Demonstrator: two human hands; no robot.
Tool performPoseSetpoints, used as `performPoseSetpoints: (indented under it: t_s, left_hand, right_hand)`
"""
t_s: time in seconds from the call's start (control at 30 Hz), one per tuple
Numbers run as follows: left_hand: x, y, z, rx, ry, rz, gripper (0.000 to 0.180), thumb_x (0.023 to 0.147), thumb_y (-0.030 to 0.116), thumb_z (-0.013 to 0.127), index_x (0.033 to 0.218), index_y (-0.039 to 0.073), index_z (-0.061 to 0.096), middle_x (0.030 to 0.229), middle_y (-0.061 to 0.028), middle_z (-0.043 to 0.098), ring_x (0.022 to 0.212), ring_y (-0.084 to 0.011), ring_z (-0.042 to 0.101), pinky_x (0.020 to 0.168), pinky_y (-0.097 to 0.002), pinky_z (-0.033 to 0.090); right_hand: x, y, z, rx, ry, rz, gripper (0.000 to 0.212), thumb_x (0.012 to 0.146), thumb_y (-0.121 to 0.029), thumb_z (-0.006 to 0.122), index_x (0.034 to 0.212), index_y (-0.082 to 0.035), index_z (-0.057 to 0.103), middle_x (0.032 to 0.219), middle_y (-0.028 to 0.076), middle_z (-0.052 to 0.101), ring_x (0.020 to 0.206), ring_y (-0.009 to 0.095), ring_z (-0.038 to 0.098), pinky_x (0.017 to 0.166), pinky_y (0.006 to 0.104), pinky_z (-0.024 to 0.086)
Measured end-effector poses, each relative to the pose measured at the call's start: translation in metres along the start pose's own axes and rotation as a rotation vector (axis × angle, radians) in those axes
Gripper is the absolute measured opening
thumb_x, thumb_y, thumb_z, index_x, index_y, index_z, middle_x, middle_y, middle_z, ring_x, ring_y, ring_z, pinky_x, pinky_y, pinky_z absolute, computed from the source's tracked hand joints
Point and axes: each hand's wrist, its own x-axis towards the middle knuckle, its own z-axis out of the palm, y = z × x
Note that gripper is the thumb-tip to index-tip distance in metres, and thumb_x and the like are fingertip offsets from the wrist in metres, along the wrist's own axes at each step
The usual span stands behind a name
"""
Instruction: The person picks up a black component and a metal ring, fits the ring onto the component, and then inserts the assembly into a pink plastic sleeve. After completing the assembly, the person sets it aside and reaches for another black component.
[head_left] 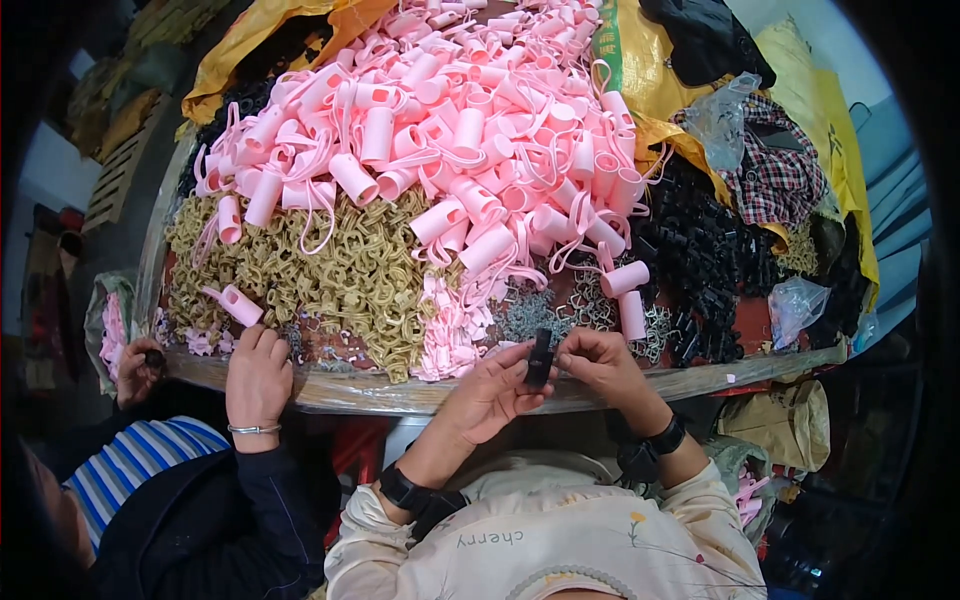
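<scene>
My left hand [493,393] holds a small black plastic part [540,362] upright between thumb and fingers, just above the table's near edge. Close against its right side is my right hand [604,367], thumb and forefinger pinched together. Whatever those fingertips grip is too small to make out. Beyond my hands lie thin grey metal pieces [525,316] and bent wire clips [590,303]. A heap of small pink parts [452,335] is left of my left hand, and a pink tube [632,315] rests past my right hand.
A tall pile of pink tubes with straps [470,130] fills the table's middle. Gold-coloured parts [330,260] lie left, black plastic parts [690,260] right. A clear bag [797,308] and yellow sack [640,70] stand right. At left, a co-worker's hand [260,378] touches a pink tube.
</scene>
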Motion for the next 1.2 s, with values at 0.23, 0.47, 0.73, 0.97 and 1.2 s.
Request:
performPoseSetpoints:
  t_s: [0.23,0.47,0.73,0.97,1.2]
  left_hand:
    - [0.004,-0.002,-0.001,-0.143,-0.053,-0.027,0.032,0.081,0.014,0.052,0.109,0.001,0.044,0.099,-0.0114,0.055,0.083,-0.0194,0.057,0.07,-0.0271,0.049]
    - [0.005,0.007,0.009,0.04,0.125,0.128,0.033,0.078,0.012,0.056,0.107,0.003,0.044,0.092,-0.0085,0.056,0.081,-0.0173,0.057,0.07,-0.0259,0.05]
    - [0.014,0.004,0.019,1.024,0.258,0.247,0.012,0.074,0.003,0.059,0.086,0.003,0.055,0.081,-0.0032,0.054,0.069,-0.0087,0.054,0.057,-0.0193,0.043]
    - [0.024,-0.005,0.014,1.372,0.213,0.75,0.006,0.075,0.005,0.059,0.078,0.003,0.054,0.061,-0.0008,0.051,0.056,-0.0084,0.05,0.053,-0.0204,0.039]
    - [0.019,-0.002,0.02,1.385,0.271,0.546,0.009,0.072,0.002,0.06,0.077,0.003,0.052,0.066,-0.0043,0.053,0.059,-0.0135,0.052,0.053,-0.023,0.04]
  right_hand:
    - [0.004,-0.009,0.009,0.128,-0.005,0.014,0.006,0.079,-0.007,0.053,0.077,-0.001,0.053,0.067,-0.004,0.049,0.06,0.001,0.04,0.051,0.0167,0.033]
    - [0.002,-0.009,0.002,0.014,0.048,-0.033,0.007,0.079,-0.008,0.054,0.078,-0.001,0.053,0.068,-0.004,0.049,0.06,0.001,0.041,0.052,0.0166,0.033]
    - [0.002,-0.007,0.007,0.107,-0.002,0.026,0.009,0.079,-0.01,0.054,0.078,-0.001,0.053,0.067,-0.005,0.048,0.06,0.001,0.039,0.051,0.0161,0.032]
    - [0.001,-0.003,0.008,0.436,-0.008,0.201,0.009,0.078,-0.012,0.056,0.079,-0.004,0.054,0.066,-0.004,0.048,0.052,0.002,0.037,0.046,0.0166,0.028]
    - [0.003,0.002,0.008,0.631,-0.057,0.272,0.014,0.081,-0.018,0.053,0.079,-0.003,0.054,0.06,-0.004,0.045,0.048,0.002,0.034,0.042,0.0163,0.025]
